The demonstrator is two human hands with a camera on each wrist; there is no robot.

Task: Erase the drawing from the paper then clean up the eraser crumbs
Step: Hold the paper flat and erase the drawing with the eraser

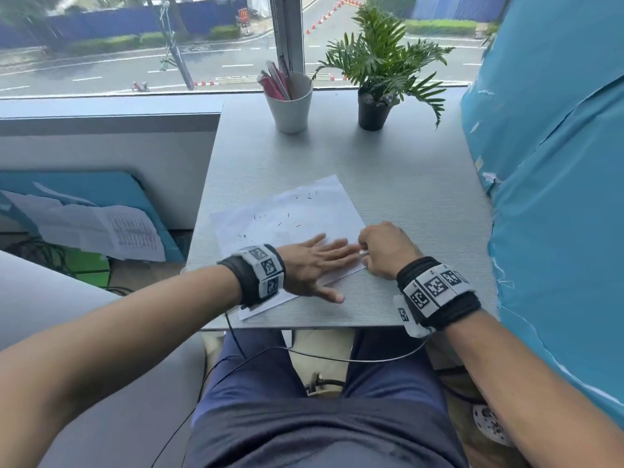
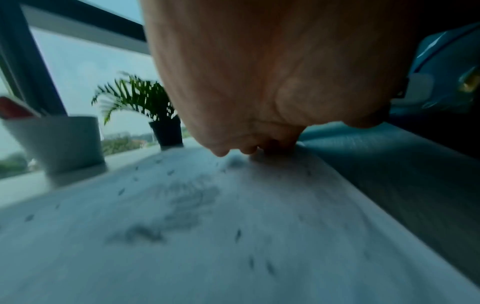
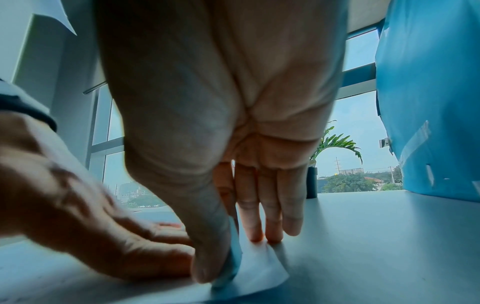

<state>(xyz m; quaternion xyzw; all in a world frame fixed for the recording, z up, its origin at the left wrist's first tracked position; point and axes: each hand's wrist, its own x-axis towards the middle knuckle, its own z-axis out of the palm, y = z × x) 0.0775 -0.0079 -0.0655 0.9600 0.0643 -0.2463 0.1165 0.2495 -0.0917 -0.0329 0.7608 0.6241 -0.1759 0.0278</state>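
Note:
A white sheet of paper (image 1: 304, 211) lies at an angle on the grey table (image 1: 388, 170). Dark eraser crumbs (image 1: 288, 215) are scattered over it, and a faint grey smudge (image 2: 187, 205) of the drawing shows in the left wrist view. My left hand (image 1: 317, 258) lies flat on the sheet's near part with fingers straight, pressing it down. My right hand (image 1: 371, 251) is at the paper's right corner, just beyond the left fingertips. Its thumb and forefinger pinch a small pale eraser (image 3: 228, 267) whose tip touches the paper (image 3: 259, 271). The other right fingers (image 3: 270, 218) point down at the table.
A white cup (image 1: 292, 103) with pens and a potted fern (image 1: 374, 106) stand at the table's far edge by the window. A blue covered object (image 1: 557, 163) rises along the right side. A low partition (image 1: 108, 153) borders the left. Cables hang below the near edge.

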